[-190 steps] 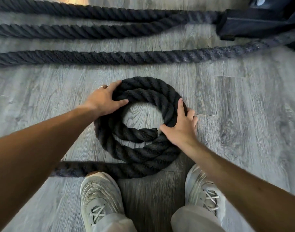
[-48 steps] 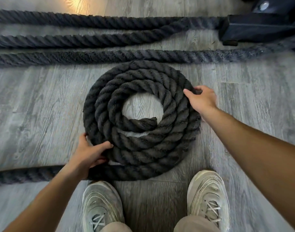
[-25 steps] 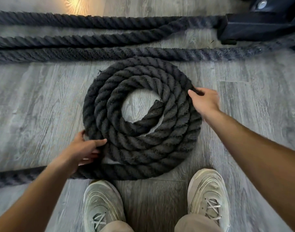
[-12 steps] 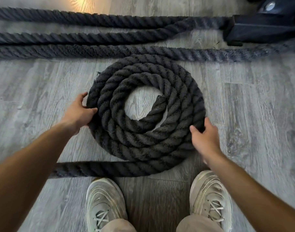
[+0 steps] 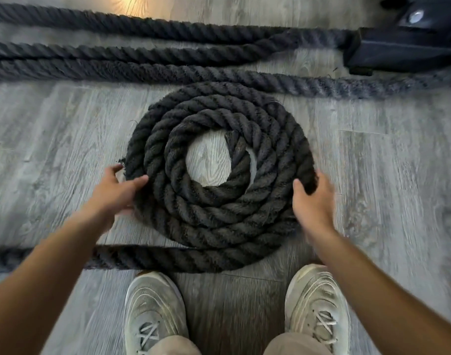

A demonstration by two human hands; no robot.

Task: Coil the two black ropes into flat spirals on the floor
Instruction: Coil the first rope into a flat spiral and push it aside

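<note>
**Coil part-wound; loosening risk at outer turn**

Grey plank floor (image 5: 388, 175) carries straight rope runs (image 5: 142, 51) at the far side. The spiral (image 5: 219, 216) lies flat ahead of the shoes (image 5: 155, 311), tail leading left. Left hand (image 5: 114, 193) and right hand (image 5: 314, 201) cup opposite rims, fingers partly curled, gripping the outer turn. Uneven turning could spring that turn loose or ride it onto the inner ones.

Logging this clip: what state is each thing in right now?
Rope coil: flat spiral, a few turns, open centre.
Loose tail: uncoiled, running off left.
Straight ropes: stretched out, uncoiled.
Left hand: on the coil's left edge.
Right hand: on the coil's right edge.
</note>
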